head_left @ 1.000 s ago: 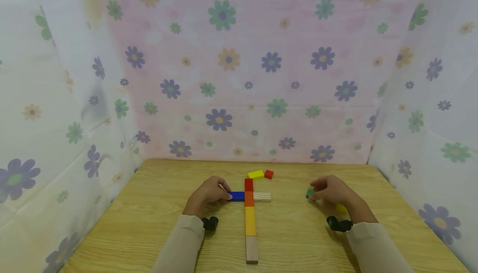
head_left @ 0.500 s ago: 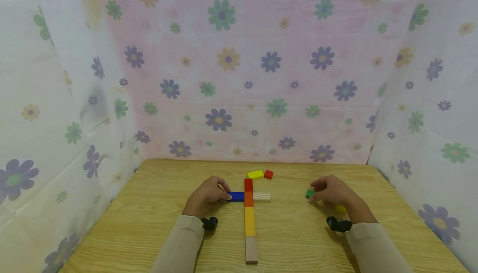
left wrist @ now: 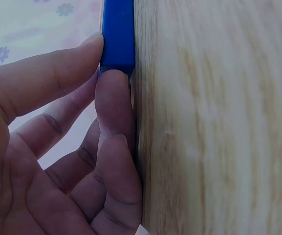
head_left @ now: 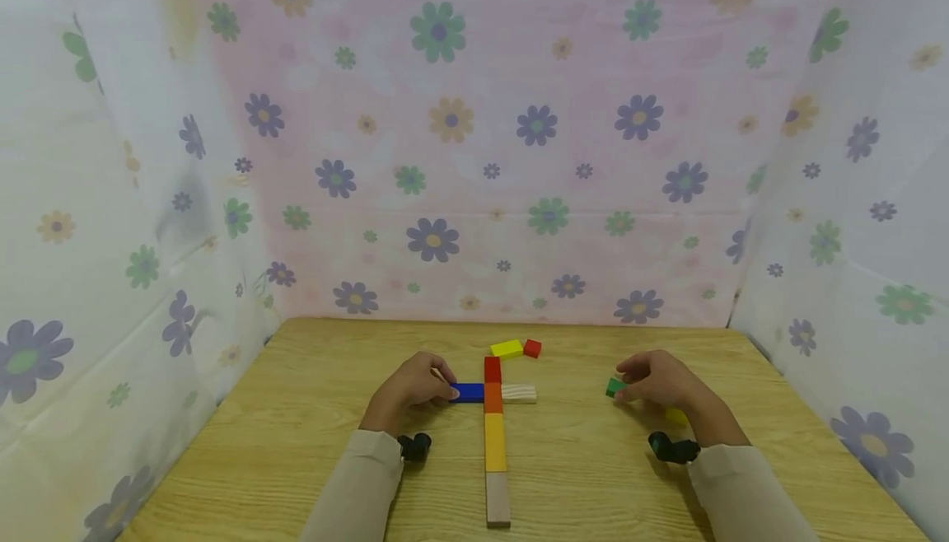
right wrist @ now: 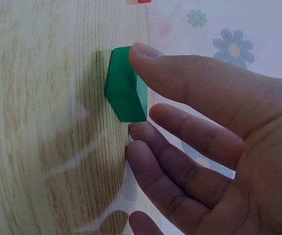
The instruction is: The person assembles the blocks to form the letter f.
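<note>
My left hand pinches the outer end of a blue block, which lies flat on the table. In the left wrist view, the thumb lies along one side of the blue block and fingertips meet its end. The block's inner end meets an orange block in an upright row. To the right, my right hand holds a small green block between thumb and fingers. The right wrist view shows the thumb tip on the angular green block, with fingertips close at its lower end.
The row has a red block, a yellow-orange block and a plain wood block. A pale striped block extends rightward. Behind lie a yellow block and a red cube. Another yellow piece shows beneath the right wrist.
</note>
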Demonstrator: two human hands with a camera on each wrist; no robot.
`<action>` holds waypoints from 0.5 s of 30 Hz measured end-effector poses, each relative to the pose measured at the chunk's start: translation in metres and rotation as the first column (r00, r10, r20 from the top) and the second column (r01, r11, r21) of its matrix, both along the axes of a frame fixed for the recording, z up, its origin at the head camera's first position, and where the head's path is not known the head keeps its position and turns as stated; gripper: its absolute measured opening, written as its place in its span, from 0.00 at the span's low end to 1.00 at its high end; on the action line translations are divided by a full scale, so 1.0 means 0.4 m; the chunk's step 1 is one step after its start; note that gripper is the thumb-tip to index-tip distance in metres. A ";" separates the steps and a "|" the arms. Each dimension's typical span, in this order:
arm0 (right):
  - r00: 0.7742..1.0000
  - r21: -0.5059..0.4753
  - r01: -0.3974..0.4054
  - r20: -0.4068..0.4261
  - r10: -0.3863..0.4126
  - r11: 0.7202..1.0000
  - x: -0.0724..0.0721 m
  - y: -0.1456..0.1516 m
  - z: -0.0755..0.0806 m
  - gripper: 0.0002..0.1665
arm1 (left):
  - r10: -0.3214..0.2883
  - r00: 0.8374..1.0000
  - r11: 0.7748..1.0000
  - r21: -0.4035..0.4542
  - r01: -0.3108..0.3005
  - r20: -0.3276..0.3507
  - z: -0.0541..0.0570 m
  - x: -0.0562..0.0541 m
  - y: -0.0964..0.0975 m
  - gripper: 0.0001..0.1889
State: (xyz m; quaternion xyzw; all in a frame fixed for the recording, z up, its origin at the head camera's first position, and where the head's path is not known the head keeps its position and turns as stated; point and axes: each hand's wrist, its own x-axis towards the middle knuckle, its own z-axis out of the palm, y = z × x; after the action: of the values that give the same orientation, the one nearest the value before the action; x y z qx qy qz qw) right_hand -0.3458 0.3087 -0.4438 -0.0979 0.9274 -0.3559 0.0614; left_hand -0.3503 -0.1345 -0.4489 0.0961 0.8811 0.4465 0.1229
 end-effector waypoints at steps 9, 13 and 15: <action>1.000 0.012 -0.006 -0.014 0.007 1.000 0.004 -0.001 0.003 0.37 | 0.005 1.000 1.000 -0.004 -0.005 0.003 0.005 0.005 0.001 0.07; 1.000 0.012 -0.004 -0.013 0.004 1.000 0.004 -0.001 0.003 0.37 | 0.004 1.000 1.000 -0.006 -0.003 0.005 0.004 0.002 0.000 0.07; 1.000 0.010 -0.004 -0.012 0.004 1.000 0.004 -0.001 0.003 0.37 | 0.000 1.000 1.000 -0.009 0.000 0.004 0.004 0.000 0.001 0.08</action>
State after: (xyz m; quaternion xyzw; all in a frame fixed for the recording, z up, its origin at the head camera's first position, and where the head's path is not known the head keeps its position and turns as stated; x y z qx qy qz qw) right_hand -0.3442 0.3084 -0.4425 -0.1017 0.9293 -0.3504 0.0572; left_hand -0.3502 -0.1343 -0.4475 0.0947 0.8829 0.4426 0.1250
